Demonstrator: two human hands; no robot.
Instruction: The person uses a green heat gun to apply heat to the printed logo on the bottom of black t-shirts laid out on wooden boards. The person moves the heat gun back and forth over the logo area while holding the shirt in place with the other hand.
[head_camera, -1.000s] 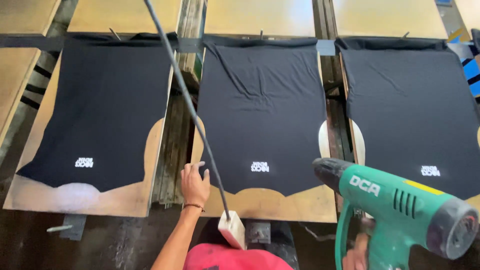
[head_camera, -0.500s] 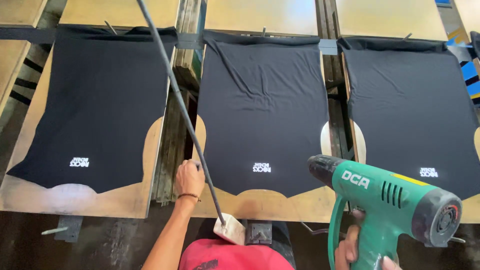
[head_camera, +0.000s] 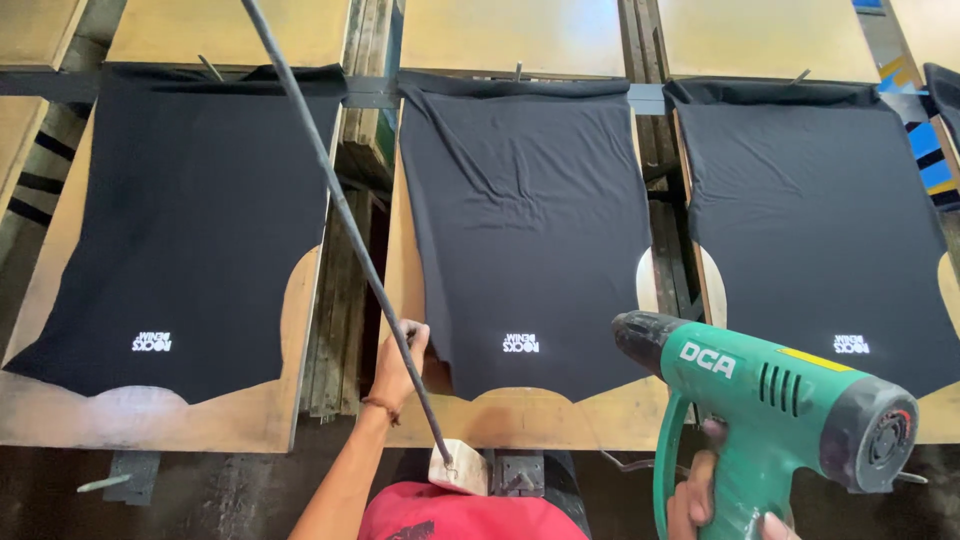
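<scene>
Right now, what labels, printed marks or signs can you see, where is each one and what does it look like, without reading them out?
Left shirt print: small white mark low on the left black shirt.
Middle shirt print: same small white mark, low on the middle black shirt, right of the left hand.
Right shirt print: same white mark, low on the right black shirt.
Heat gun marking: white letters on the green heat gun body, held by the right hand.

- Heat gun (head_camera: 790, 400): green plastic, slightly glossy, with a dark matt nozzle and grey rear cap.
- Shirts, such as the middle one (head_camera: 530, 220): black cloth, matt, softly creased, each with a small white print.
- Boards (head_camera: 530, 420): pale wood, smooth, worn and whitened near the left edge.
- Rod (head_camera: 340, 210): dull grey metal.
- Block (head_camera: 458, 468) at the rod's near end: bare light wood.
</scene>
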